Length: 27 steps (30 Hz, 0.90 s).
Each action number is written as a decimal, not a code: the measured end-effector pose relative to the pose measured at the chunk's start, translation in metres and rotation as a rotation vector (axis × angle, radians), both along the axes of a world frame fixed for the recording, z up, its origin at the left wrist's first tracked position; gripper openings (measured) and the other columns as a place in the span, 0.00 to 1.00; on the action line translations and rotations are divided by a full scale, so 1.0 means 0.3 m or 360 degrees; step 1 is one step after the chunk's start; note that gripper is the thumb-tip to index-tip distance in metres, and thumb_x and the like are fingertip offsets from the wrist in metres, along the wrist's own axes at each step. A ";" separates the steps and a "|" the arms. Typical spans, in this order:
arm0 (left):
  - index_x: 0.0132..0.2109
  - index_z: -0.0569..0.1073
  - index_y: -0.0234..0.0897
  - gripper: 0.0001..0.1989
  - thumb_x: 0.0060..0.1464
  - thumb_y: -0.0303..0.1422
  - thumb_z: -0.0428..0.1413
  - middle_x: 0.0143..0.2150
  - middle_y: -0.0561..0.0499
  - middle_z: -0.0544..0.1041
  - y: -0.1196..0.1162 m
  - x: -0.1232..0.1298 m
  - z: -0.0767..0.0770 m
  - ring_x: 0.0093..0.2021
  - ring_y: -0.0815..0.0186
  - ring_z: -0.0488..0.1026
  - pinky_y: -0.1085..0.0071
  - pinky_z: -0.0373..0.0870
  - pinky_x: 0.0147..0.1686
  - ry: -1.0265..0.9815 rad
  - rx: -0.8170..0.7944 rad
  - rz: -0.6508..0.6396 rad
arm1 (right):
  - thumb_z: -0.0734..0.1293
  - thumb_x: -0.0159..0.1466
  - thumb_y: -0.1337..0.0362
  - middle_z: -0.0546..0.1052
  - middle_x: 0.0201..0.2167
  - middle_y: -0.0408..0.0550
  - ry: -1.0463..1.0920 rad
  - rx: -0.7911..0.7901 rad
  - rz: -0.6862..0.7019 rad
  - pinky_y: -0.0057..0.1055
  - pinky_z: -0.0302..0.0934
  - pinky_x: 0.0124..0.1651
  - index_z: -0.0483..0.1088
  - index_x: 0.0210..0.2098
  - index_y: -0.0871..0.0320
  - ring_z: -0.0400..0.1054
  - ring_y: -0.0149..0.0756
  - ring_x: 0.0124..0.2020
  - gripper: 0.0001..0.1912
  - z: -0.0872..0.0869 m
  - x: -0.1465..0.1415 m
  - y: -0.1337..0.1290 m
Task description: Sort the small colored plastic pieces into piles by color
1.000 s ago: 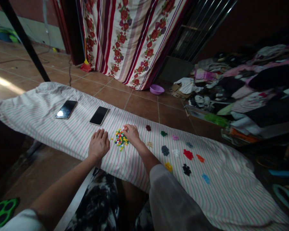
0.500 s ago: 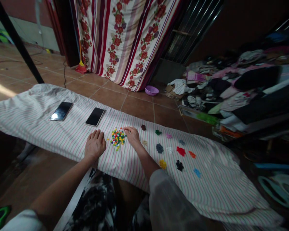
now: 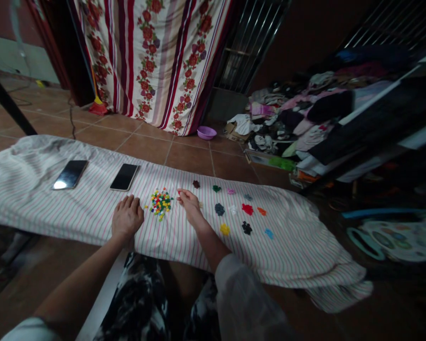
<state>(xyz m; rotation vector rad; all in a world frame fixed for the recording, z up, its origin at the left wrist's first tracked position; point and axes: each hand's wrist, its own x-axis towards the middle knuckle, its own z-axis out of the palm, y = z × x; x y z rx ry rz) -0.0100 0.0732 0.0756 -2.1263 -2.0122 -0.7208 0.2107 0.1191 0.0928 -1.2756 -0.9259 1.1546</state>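
My left hand point(image 3: 128, 215) lies flat on the striped cloth point(image 3: 102, 208), holding nothing, left of a mixed heap of small coloured pieces point(image 3: 161, 203). To the right of that heap, my right hand point(image 3: 189, 203) pinches a small red piece point(image 3: 179, 192) between thumb and fingertips, just above the cloth. Further right lie single-colour piles: brown point(image 3: 196, 184), dark green point(image 3: 216, 188), pink point(image 3: 231, 191), dark grey point(image 3: 219, 209), red point(image 3: 247, 209), orange point(image 3: 261, 211), yellow point(image 3: 225, 229), black point(image 3: 247, 228) and blue point(image 3: 269, 233). A beige pile is partly hidden behind my right hand.
Two phones, one at the far left point(image 3: 70, 174) and another nearer the heap point(image 3: 124, 177), rest on the cloth. Beyond it stand a purple basin point(image 3: 206, 132), a flowered curtain point(image 3: 152, 61) and a large pile of clothes point(image 3: 298, 113) on the right.
My right hand has drawn away from the mixed heap to the right, with a small red piece in its fingertips. My left hand stays flat. The view has turned to the right.
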 end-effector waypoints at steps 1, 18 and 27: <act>0.54 0.72 0.32 0.20 0.59 0.33 0.44 0.60 0.36 0.71 -0.001 0.000 0.001 0.63 0.51 0.65 0.54 0.59 0.62 0.0004 0.0001 -0.0004 | 0.69 0.55 0.51 0.75 0.28 0.43 0.0026 -0.0016 -0.0020 0.25 0.60 0.32 0.75 0.36 0.55 0.70 0.29 0.29 0.16 0.004 0.004 -0.007; 0.54 0.72 0.31 0.22 0.59 0.35 0.44 0.59 0.36 0.71 -0.014 0.004 0.021 0.62 0.50 0.65 0.53 0.61 0.60 0.0053 -0.0055 -0.0003 | 0.67 0.58 0.53 0.75 0.29 0.42 -0.0034 -0.0005 -0.0196 0.24 0.61 0.28 0.73 0.35 0.56 0.69 0.27 0.26 0.13 0.067 0.220 -0.085; 0.55 0.71 0.31 0.23 0.61 0.36 0.41 0.60 0.36 0.70 -0.015 0.007 0.026 0.61 0.50 0.66 0.52 0.61 0.60 0.0102 -0.0103 0.0017 | 0.72 0.50 0.53 0.73 0.22 0.42 -0.0198 0.0059 -0.0659 0.25 0.62 0.29 0.75 0.33 0.59 0.70 0.31 0.26 0.17 0.063 0.566 -0.153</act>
